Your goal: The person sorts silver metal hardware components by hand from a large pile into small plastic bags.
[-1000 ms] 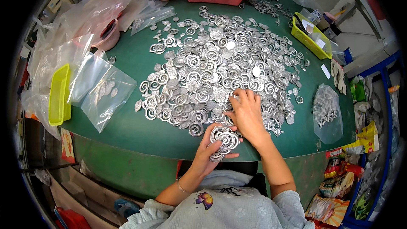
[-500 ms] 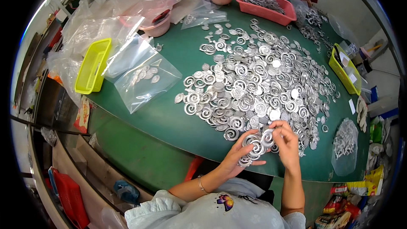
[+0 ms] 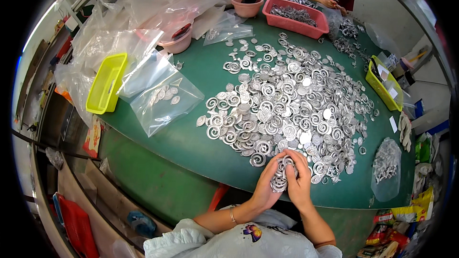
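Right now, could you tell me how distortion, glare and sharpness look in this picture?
Head view: fisheye bends the green table edge, black corners; daylight glares off the plastic bags; the spiral metal pieces and both hands, left hand and right hand, are sharp.

Green worktable (image 3: 191,143) above a cluttered floor (image 3: 86,196).

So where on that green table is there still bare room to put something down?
Bare green table shows along the near edge, between the clear bag of discs and the hands. Another strip lies right of the spiral pile, before the yellow tray. The middle and the far-left bag heap are crowded.
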Tool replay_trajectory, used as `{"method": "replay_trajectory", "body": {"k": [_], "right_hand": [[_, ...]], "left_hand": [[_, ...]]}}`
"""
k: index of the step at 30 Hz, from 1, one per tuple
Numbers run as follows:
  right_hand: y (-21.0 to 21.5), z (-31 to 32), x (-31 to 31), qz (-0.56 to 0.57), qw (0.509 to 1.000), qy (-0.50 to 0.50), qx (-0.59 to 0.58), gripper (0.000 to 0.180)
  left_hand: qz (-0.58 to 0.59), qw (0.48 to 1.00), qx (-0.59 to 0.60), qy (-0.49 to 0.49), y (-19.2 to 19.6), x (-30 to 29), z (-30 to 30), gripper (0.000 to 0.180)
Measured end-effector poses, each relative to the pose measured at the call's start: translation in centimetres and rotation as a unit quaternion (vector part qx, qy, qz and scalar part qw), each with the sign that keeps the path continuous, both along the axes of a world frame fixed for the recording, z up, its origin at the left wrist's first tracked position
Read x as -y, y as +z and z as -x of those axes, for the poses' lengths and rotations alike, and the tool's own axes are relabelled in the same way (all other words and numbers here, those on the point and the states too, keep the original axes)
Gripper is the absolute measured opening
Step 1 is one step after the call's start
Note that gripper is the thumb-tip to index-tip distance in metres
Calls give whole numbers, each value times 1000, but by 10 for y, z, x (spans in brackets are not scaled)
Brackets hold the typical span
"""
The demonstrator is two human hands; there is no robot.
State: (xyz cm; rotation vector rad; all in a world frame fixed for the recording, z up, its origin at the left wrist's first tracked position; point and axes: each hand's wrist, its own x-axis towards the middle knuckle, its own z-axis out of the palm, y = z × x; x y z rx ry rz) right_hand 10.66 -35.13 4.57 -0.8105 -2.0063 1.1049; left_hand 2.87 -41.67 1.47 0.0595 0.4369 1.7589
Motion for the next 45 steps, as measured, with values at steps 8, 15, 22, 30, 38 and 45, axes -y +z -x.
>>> {"method": "replay_trajectory", "body": {"k": [8,15,22,30,38,45], "right_hand": [[0,6,15,-71,996,-37,-40,42],[-7,17,22,199,945,-120,-230,40],[-5,15,35,205,929,-91,-295,54],[-54,-4,16,604,704,-55,-370,47],[-19,9,5,592,612,-65,-520,45],[-20,-1,-5,631,525,-42,-569,41]], "left_hand": [[73,992,-87,46,13,-3,-7,33],[-5,982,-163,99,15,-9,-13,42],[27,754,-643,131,31,-11,-5,47],[-24,661,-741,114,42,-9,-8,49],[-74,675,-714,172,32,-10,-10,50],[-30,757,-625,188,38,-1,-9,46]]}}
